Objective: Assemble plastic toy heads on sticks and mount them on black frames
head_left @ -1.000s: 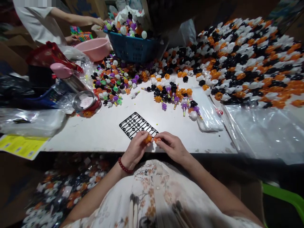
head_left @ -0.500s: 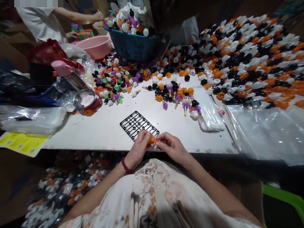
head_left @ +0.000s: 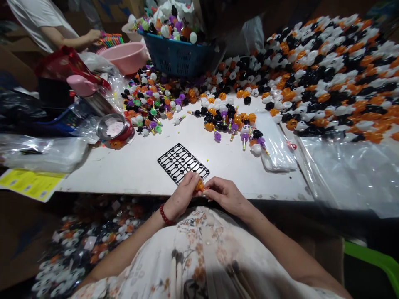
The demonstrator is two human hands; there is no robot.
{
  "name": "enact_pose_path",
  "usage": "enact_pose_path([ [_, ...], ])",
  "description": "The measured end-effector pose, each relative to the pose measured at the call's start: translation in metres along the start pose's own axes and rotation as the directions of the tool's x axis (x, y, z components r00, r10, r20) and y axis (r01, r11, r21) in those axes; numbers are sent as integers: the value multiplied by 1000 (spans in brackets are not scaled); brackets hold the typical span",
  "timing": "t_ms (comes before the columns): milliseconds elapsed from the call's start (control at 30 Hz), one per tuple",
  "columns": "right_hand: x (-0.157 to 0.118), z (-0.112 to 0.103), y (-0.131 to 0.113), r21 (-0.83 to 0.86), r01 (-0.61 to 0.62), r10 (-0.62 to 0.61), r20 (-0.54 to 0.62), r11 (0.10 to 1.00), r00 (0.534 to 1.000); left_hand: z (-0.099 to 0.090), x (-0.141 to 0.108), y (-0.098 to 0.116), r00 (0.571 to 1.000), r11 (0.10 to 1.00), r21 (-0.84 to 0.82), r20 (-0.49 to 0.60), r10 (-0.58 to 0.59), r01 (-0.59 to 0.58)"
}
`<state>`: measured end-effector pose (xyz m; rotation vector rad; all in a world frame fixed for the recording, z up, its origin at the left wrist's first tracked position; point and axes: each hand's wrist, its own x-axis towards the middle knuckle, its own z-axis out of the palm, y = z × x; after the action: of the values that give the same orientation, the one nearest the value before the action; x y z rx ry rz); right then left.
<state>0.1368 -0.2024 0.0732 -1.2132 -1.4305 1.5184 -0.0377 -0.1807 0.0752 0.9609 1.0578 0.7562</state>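
At the table's front edge, my left hand (head_left: 182,195) pinches a small orange plastic pumpkin (head_left: 200,185). The fingertips of my right hand (head_left: 225,194) are closed at the pumpkin's right end; a small reddish bit shows there, too small to name. Part of the pumpkin is hidden behind my fingers. Just beyond my left hand a black plastic grid (head_left: 178,162) of thin bars and small rings lies flat on the white table (head_left: 137,166). A tiny yellow bead (head_left: 207,160) rests to the right of the grid.
Loose orange, black and white pieces (head_left: 324,79) are heaped at the right. A blue basket (head_left: 177,56) and pink basin (head_left: 124,57) stand at the back. Clear bags (head_left: 274,145) lie at right, a steel tin (head_left: 112,128) at left. A co-worker's hand (head_left: 93,36) is at upper left.
My hands stay together on the orange pumpkin, with only a slight shift of the fingers. At upper left, the co-worker's raised hand has come down to the colourful pieces.
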Motion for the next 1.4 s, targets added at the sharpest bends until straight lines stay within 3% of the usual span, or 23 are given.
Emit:
enact_pose_path([
  [133,2,-1,-1,-218,61,-76,-61,974,995,6,3,-9,998,991,-136,-56,-5,-3],
  [233,3,-2,-2,-348,122,-160,-84,930,984,7,4,-11,993,995,-80,-104,54,-63],
  [367,4,0,-3,-392,174,-227,-92,903,970,5,3,-9,987,993,52,-118,110,-104],
  [567,3,0,-3,-353,171,-219,-102,920,970,5,2,-8,991,994,75,-104,88,-81],
  [733,2,-6,0,-162,188,-198,-49,969,979,7,1,-4,996,999,-15,-87,34,-36],
  [833,2,-4,3,20,91,-90,-63,996,994,5,1,-1,992,987,152,-105,66,-49],
  [933,2,0,3,116,31,-21,-91,993,996,3,2,3,968,904,406,-146,205,-130],
  [1067,0,5,2,178,6,4,-57,984,998,3,4,8,958,828,531,-94,270,-181],
  [1200,-2,12,4,179,3,17,-111,984,994,6,5,5,959,808,572,-125,253,-139],
  [1400,6,22,7,57,30,-18,-199,998,980,7,5,4,916,792,587,-203,345,-168],
])
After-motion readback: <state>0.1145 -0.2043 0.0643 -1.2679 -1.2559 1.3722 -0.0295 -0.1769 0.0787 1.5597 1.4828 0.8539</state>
